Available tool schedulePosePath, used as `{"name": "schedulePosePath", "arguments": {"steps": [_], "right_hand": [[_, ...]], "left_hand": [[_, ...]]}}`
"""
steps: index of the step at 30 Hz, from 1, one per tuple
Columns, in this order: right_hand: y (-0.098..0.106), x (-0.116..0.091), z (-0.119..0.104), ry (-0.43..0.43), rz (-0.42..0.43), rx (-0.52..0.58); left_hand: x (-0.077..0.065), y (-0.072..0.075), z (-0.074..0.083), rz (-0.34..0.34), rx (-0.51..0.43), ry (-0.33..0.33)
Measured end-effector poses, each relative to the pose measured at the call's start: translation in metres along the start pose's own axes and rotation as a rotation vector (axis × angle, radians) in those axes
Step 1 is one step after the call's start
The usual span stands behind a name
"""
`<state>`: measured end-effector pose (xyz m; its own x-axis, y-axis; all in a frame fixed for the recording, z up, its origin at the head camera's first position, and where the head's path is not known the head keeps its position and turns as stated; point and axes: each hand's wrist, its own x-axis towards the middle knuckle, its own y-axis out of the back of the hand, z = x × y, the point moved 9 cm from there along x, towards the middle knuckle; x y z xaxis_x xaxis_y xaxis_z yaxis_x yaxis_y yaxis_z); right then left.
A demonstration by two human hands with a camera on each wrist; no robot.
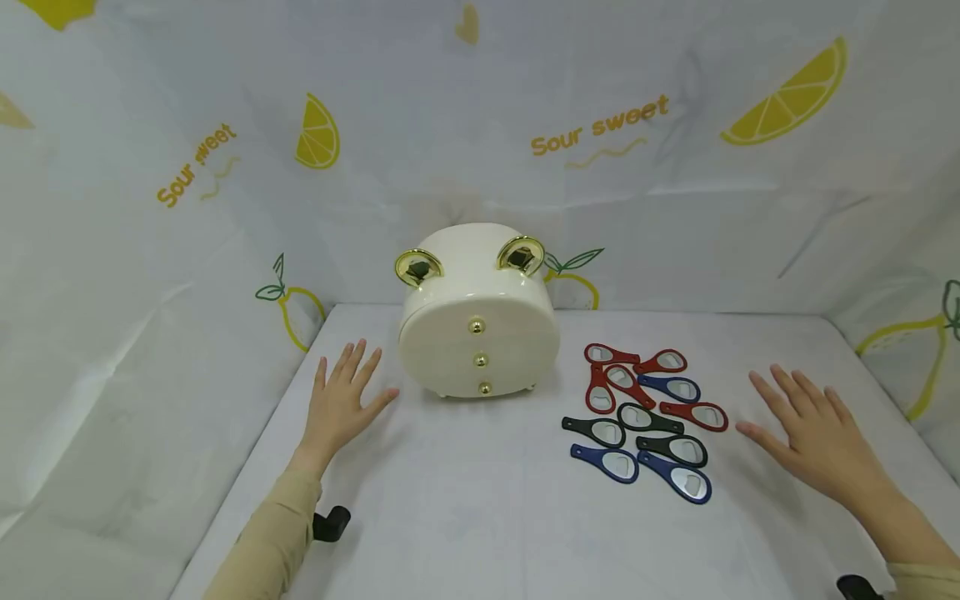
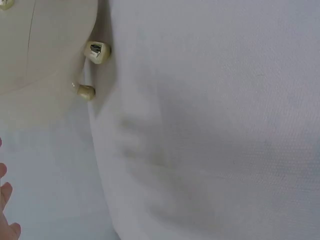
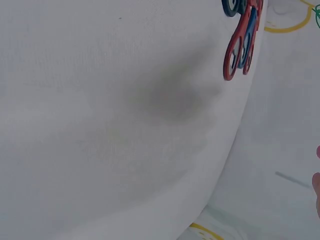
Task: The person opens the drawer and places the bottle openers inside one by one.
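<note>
My left hand (image 1: 341,408) hovers over the left part of the table, its fingers spread and nothing in it. Just right of it stands a white rounded box (image 1: 480,350) with gold knobs down its front and two gold ear-like pieces on top. In the left wrist view the box (image 2: 45,60) shows its small gold feet. Several bottle openers with red, black and blue rims, such as a blue one (image 1: 678,478), lie in a loose group right of the box. Beyond that group my right hand (image 1: 817,433) is spread and holds nothing. The right wrist view catches a red bottle opener (image 3: 235,50).
A white cloth covers the table (image 1: 465,500). Behind and beside it hangs a white curtain (image 1: 450,125) printed with lemons and lettering. A black piece (image 1: 332,524) sits at the left wrist, another (image 1: 857,587) near the right wrist.
</note>
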<state>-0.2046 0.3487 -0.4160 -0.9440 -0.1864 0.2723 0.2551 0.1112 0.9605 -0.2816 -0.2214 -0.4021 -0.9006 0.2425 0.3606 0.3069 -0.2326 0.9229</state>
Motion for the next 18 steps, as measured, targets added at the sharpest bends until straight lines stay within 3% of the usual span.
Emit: {"name": "schedulePosePath", "arguments": {"steps": [9,15,18], "right_hand": [[0.019,0.006,-0.014,0.051,0.067,0.032],[0.038,0.013,-0.030,0.108,0.140,0.088],[0.048,0.016,-0.041,0.146,0.173,0.093]], "left_hand": [[0.007,0.033,0.019,0.238,-0.016,-0.141],[0.013,0.066,0.034,0.469,-0.060,-0.275],[0.018,0.081,0.040,0.553,-0.087,-0.330]]}}
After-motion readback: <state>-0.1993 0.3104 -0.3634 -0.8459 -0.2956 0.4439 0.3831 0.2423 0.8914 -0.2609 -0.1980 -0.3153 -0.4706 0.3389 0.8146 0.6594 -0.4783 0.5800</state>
